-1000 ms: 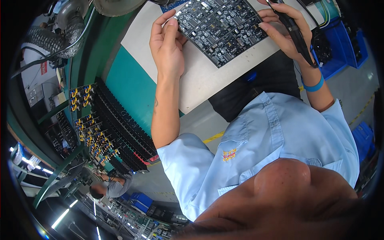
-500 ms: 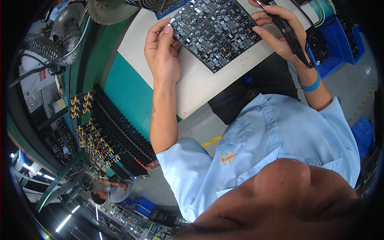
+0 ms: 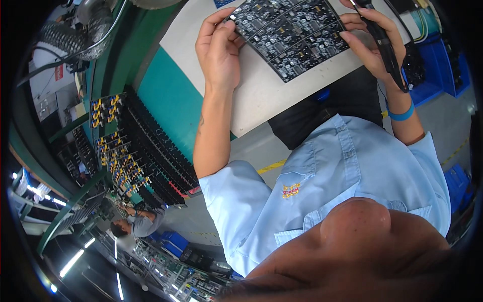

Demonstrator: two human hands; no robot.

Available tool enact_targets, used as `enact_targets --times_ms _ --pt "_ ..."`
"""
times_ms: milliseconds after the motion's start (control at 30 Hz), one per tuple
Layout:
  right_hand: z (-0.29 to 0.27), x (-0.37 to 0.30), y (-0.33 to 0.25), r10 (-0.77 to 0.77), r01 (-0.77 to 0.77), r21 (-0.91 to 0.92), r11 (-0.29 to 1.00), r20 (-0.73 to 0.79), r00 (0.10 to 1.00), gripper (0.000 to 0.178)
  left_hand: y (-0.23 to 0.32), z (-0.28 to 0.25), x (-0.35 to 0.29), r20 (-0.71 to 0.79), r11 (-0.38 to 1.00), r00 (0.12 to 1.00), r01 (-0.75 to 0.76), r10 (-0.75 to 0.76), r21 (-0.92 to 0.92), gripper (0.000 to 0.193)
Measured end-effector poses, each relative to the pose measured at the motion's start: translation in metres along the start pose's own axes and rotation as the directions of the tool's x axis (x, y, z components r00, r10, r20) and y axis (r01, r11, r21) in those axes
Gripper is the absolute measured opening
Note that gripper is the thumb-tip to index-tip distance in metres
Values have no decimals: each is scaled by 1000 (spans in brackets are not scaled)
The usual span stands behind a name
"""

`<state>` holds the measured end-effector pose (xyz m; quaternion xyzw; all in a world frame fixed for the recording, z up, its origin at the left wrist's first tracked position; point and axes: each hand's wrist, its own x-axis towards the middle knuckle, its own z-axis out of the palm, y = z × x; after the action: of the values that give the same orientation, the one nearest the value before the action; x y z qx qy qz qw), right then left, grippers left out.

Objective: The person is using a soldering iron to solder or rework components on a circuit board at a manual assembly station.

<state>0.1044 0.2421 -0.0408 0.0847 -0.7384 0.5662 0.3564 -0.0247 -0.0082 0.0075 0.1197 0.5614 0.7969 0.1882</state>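
Black circuit board (image 3: 294,35) likely handling light, stiff, fragile-faced; left hand (image 3: 220,54) pinching edge (best hold), right hand (image 3: 371,59) pinching opposite edge, gripping black tool (image 3: 381,40).

Board (image 3: 297,38): black, gridded into panels, speckled silver-grey. Tool (image 3: 385,50): black. Sheet (image 3: 261,103): off-white. Mat (image 3: 173,100): teal. Wristband (image 3: 401,114): blue. Shirt (image 3: 334,166): light blue, yellow-and-red emblem (image 3: 291,190). Trousers (image 3: 347,103): black. Floor (image 3: 251,149): grey, yellow line (image 3: 271,166).

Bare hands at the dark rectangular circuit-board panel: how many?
2: the left hand holds the panel by its left edge; the right hand is at its right edge, also holding a slim black tool.
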Motion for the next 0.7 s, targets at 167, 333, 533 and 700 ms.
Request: enact_targets --times_ms 167,333,533,700 --pt "2 -2 6 6 -4 62 998 -25 1000 57 -2 15 1 -208 999 978 38 -35 14 24" --pt "3 -3 6 5 0 99 995 -47 999 56 1 18 -1 -237 997 971 40 -23 68 24" --pt "3 -2 7 10 -4 140 990 -36 999 56 0 13 -1 -201 998 979 32 -21 51 24" --pt "3 -3 9 -15 22 163 986 -44 999 56 0 10 -2 -190 999 982 32 -27 26 23"
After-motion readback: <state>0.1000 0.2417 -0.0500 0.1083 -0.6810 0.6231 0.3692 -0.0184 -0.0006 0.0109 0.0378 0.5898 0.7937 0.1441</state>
